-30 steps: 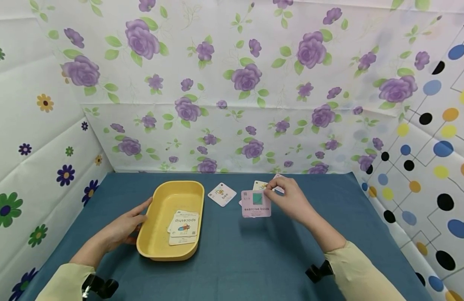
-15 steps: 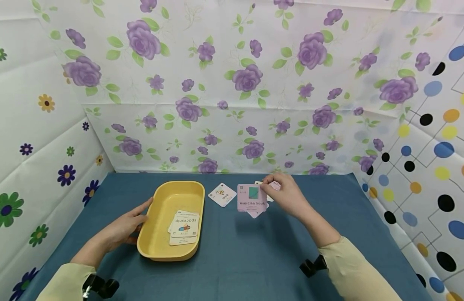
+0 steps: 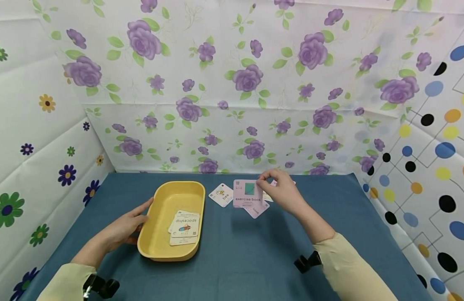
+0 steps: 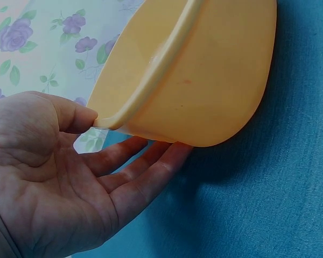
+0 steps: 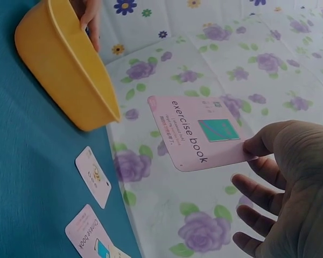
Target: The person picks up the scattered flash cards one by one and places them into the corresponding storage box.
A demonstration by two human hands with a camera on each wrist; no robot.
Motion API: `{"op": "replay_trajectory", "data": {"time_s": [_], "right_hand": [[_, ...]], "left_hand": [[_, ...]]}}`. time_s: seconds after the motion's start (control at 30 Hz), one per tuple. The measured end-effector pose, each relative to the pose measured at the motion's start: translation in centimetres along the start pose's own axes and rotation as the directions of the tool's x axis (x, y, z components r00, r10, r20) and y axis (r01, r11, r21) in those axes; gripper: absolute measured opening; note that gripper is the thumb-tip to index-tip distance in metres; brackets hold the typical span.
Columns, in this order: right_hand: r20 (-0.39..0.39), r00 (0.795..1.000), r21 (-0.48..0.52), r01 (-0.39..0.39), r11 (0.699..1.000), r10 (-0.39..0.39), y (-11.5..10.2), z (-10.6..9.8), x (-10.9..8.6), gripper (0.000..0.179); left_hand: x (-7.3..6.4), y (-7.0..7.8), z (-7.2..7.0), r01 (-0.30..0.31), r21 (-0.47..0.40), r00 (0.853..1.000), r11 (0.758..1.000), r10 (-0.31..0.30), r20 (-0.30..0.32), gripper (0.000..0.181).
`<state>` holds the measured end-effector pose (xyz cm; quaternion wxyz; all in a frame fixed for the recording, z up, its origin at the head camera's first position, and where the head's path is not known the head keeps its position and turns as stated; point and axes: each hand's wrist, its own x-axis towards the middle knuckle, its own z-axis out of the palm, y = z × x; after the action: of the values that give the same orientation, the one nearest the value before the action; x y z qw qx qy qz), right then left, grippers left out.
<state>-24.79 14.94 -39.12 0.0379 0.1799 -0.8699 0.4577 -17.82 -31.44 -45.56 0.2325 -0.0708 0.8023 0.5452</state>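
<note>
My right hand [image 3: 282, 191] pinches a pink "exercise book" card [image 3: 245, 193] by its corner between thumb and index finger. In the right wrist view the held card [image 5: 199, 134] hangs above the table, the other fingers spread below. Under it lies a pink "Chinese book" card [image 5: 86, 234], partly covered in the head view. My left hand [image 3: 120, 228] holds the left side of a yellow basin [image 3: 179, 193], its thumb at the rim and the other fingers against the outer wall, as the left wrist view shows. Several cards, with a spaceship card [image 3: 184, 225] on top, lie inside the basin.
A white bee card [image 3: 219, 195] lies on the blue cloth [image 3: 224, 267] between the basin and the held card. More cards lie partly hidden behind my right hand. A floral curtain [image 3: 224, 125] closes off the back, with patterned sheets on both sides.
My right hand has moved left and slightly back with the exercise book card, uncovering more of the Chinese book card and now overlapping the bee card's edge. The left hand and basin stay put.
</note>
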Motion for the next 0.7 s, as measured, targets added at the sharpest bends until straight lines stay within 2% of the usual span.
{"op": "replay_trajectory", "data": {"time_s": [0.5,0.7], "right_hand": [[-0.006,1.0,0.026,-0.023,0.999,0.023,-0.7,0.8,0.7,0.018],[-0.004,1.0,0.044,-0.008,0.999,0.008,-1.1,1.3,1.0,0.016]], "left_hand": [[0.1,-0.1,0.0,-0.009,0.001,1.0,1.0,0.009,0.0,0.066],[0.1,-0.1,-0.1,-0.005,-0.003,1.0,1.0,0.005,0.0,0.066]]}}
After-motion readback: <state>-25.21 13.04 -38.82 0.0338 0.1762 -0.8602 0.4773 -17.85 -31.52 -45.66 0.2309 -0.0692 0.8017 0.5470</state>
